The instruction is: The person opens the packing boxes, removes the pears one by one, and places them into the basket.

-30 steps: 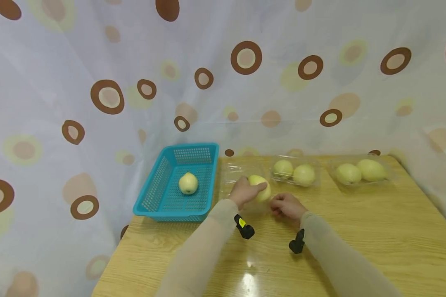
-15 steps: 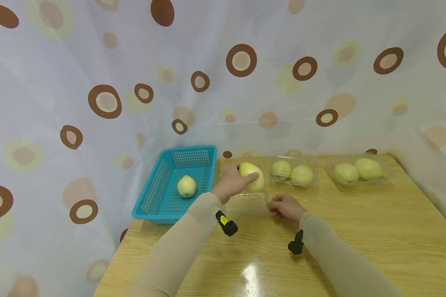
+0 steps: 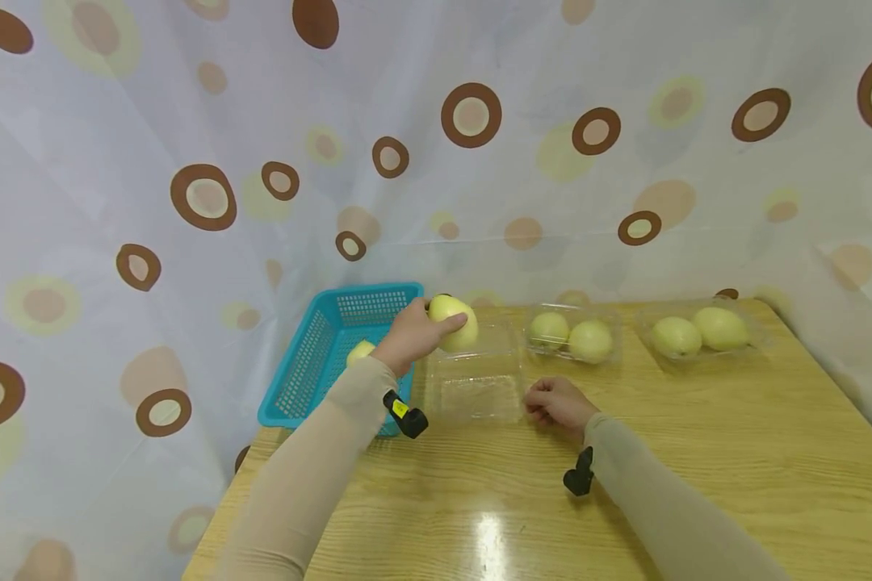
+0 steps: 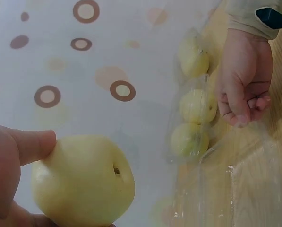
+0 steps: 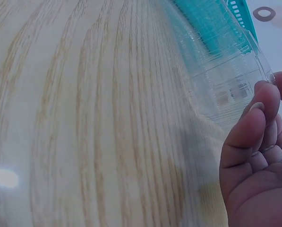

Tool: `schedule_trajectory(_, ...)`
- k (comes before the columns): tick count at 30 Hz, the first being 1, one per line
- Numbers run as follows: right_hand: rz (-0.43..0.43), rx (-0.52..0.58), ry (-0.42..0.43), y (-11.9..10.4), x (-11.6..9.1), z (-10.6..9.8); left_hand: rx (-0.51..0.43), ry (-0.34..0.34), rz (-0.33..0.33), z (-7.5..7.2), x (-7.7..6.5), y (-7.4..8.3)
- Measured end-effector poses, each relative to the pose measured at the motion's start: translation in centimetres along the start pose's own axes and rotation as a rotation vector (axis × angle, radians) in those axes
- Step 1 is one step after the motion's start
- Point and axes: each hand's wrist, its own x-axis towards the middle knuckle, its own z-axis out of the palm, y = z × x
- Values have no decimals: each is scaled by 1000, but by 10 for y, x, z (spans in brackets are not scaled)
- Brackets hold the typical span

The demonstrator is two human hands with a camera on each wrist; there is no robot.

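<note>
My left hand [image 3: 409, 337] grips a pale yellow pear [image 3: 454, 323], held in the air between the blue basket and an open clear plastic box [image 3: 478, 397]. Close up in the left wrist view, the pear [image 4: 84, 182] has its thumb on one side and a dark pit facing right. Beside the box's near right corner, my right hand [image 3: 563, 403] rests low with curled fingers. In the right wrist view its thumb and finger pinch the rim of that box [image 5: 233, 85]. Inside the box I see no fruit.
The blue basket [image 3: 283, 421] stands at left, with another pear [image 3: 359, 352] in it partly hidden by my left arm. Two clear boxes with pears, one middle [image 3: 590, 342] and one right [image 3: 676, 338], sit along the table's back by the patterned curtain [image 3: 523, 177].
My left hand has carried the pear up and leftward, off the open box toward the basket. My right hand stays at the box's corner.
</note>
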Motion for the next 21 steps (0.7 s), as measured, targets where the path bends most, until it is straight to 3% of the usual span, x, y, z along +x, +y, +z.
schedule_trajectory(8,5,14,-8,2,2,-1,-5,57,-29,-38,5,-5)
schedule_trajectory(21,21,22,-5,3,2,-2,-91,114,-114,-88,24,-37)
